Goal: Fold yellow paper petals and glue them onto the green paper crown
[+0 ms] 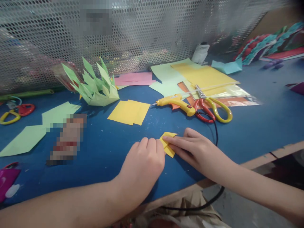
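A small folded yellow paper piece [169, 148] lies on the blue table [249, 126] near its front edge. My left hand [142, 163] rests fist-like on the table with its fingertips against the paper's left side. My right hand [194, 150] lies flat, its fingers stretched leftward and pressing down on the paper. Much of the piece is covered by the fingers.
Yellow paper squares [129, 111] lie just beyond. A yellow glue gun [177, 103] and red-and-yellow scissors [211, 109] sit to the right, their black cord running past my right wrist. A green folded paper model [95, 85], coloured sheets [197, 76] and a perforated metal screen [142, 34] stand behind.
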A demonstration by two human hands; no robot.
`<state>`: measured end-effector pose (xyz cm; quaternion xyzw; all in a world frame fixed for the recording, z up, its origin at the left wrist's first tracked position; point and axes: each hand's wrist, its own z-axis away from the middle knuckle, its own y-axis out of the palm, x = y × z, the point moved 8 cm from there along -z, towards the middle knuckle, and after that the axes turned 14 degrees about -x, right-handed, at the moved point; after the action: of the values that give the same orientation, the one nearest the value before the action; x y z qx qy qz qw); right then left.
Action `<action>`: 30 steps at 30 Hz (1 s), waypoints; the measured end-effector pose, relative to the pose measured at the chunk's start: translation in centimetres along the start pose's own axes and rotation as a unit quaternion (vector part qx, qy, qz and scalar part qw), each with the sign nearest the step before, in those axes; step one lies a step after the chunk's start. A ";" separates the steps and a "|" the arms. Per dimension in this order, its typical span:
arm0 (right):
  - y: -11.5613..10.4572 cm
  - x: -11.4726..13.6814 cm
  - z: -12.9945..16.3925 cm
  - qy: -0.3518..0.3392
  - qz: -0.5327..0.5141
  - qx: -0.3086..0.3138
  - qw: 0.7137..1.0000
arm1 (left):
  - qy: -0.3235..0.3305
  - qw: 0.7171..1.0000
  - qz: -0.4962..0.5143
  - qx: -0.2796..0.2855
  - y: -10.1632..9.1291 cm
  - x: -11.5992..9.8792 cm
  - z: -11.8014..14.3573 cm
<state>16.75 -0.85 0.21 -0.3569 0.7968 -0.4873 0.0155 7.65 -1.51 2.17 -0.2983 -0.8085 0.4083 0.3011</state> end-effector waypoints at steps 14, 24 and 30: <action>-2.5 1.2 -3.1 -0.130 0.128 -0.082 0.980 | -0.068 0.985 0.157 0.038 2.2 5.3 -1.6; 0.5 -1.2 -4.7 -0.064 0.003 0.033 0.997 | 0.027 0.993 0.113 -0.037 2.2 4.3 -1.0; 0.4 -1.4 -3.7 -0.108 -0.030 0.029 0.993 | -0.089 0.968 0.224 -0.066 2.4 6.2 -0.1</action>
<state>16.17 2.87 1.38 -0.4307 0.7649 -0.4691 0.0966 4.34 4.23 1.67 -0.4534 -0.7698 0.4360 0.1082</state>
